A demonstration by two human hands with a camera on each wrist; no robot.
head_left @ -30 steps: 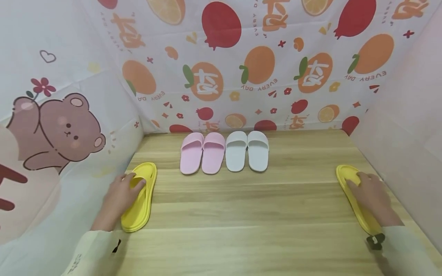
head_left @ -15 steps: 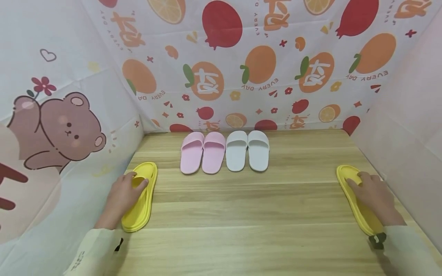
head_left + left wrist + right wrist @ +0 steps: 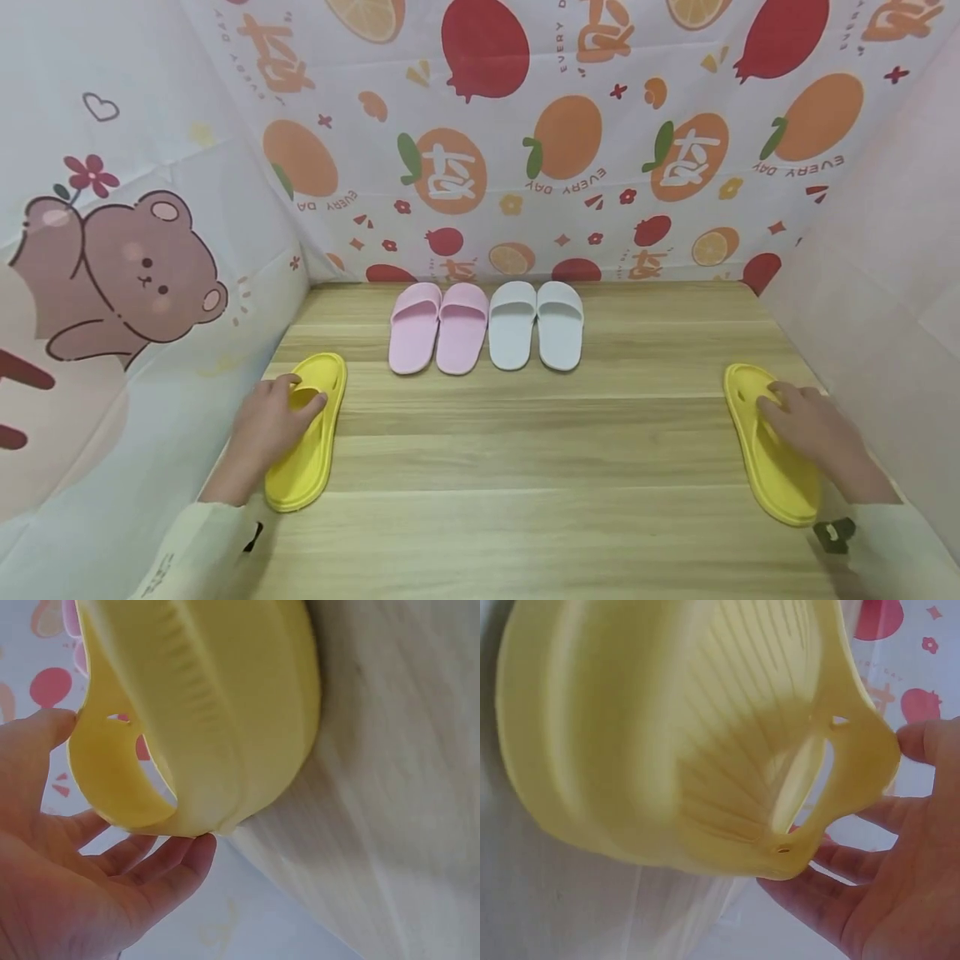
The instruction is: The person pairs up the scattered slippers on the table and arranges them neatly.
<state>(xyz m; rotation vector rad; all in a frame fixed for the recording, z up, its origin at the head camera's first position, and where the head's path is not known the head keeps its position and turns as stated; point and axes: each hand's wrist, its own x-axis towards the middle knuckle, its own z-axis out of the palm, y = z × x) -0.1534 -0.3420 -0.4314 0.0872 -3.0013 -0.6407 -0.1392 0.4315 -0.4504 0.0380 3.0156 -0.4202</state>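
At the left of the floor, my left hand grips the upper of a yellow slipper, which points away from me. The left wrist view shows the thumb on one side of the slipper's strap and the fingers on the other. Far to the right, a second yellow slipper is held by my right hand. In the right wrist view, thumb and fingers pinch the edge of its strap, which has small holes. My right forearm lies beside that slipper's heel.
A pair of pink slippers and a pair of white slippers stand side by side at the back of the wood-grain surface. Fruit-print cloth closes the back; a bear-print cloth hangs on the left and a pale one on the right.
The right yellow slipper has turned so more of its footbed and heel shows, and the right hand has shifted slightly outward. The left hand and its slipper barely differ.
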